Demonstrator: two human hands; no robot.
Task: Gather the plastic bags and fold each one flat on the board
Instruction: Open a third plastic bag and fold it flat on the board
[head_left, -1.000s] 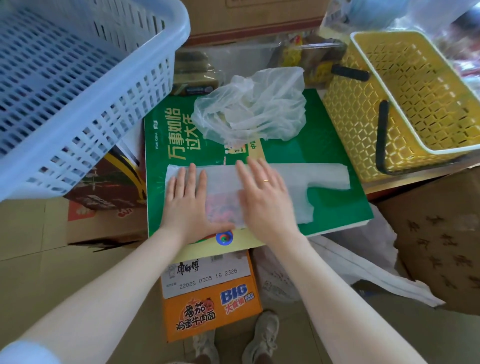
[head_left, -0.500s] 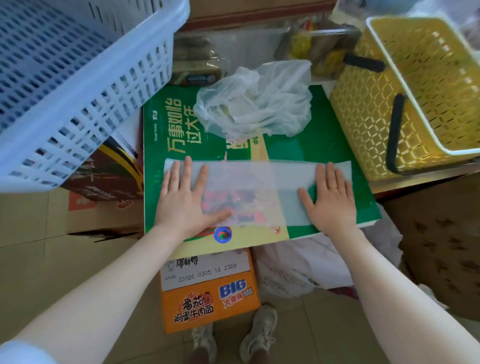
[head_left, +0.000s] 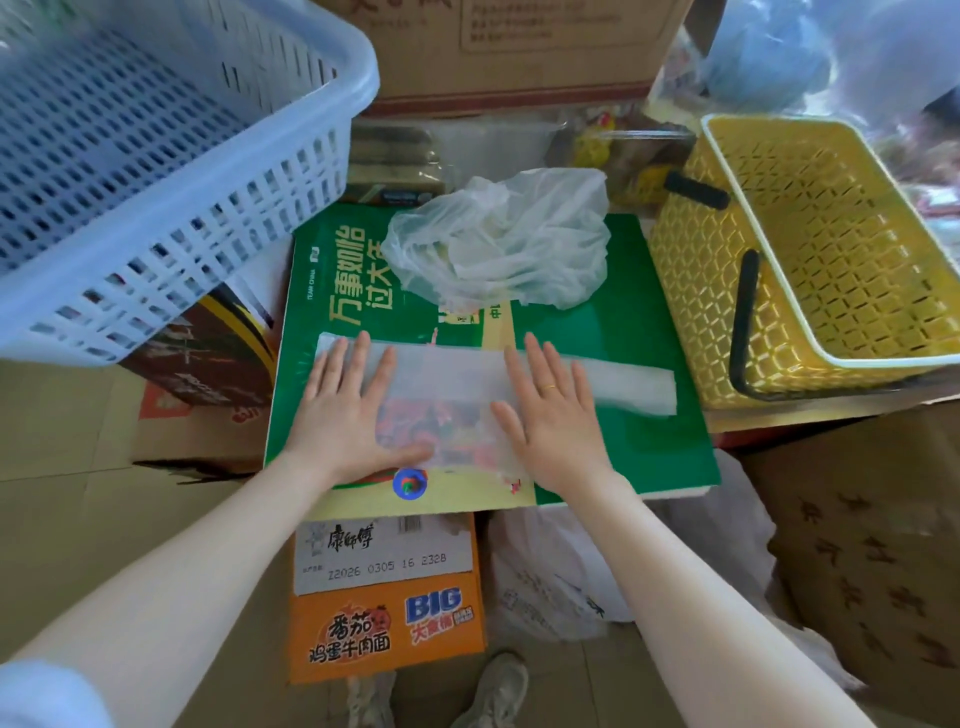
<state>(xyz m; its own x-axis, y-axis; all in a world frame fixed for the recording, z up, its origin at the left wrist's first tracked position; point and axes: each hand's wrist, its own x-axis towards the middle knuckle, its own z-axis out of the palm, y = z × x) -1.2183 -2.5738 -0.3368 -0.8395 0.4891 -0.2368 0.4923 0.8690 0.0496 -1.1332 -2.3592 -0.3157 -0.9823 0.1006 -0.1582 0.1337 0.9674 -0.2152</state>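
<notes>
Both hands lie flat on a translucent white plastic bag (head_left: 457, 387) spread out as a long strip across the green board (head_left: 613, 312). The left hand (head_left: 345, 410) presses palm-down on the strip's left end, fingers straight and slightly spread, thumb stretched toward the middle. The right hand (head_left: 550, 415) presses just beside it, also flat with fingers straight and a ring on one finger; nothing is gripped by either hand. Between the two hands the bag shows the board's printed picture through its film. Beyond the right hand's little-finger side, the strip runs on as a narrower folded tail that ends near the board's right edge.

Past the fingertips of both hands, a second plastic bag (head_left: 504, 244) sits crumpled and puffy on the far part of the board, apart from the flat one. Out to the right of the right hand stands a yellow basket (head_left: 810, 249) with black handles, close against the board's edge. Up and to the left of the left hand hangs a pale blue slotted basket (head_left: 156, 171), tilted. Under the wrists, an orange noodle carton (head_left: 387, 623) sticks out from below the board's near edge, and a white bag (head_left: 561, 571) lies on the floor beneath the right forearm.
</notes>
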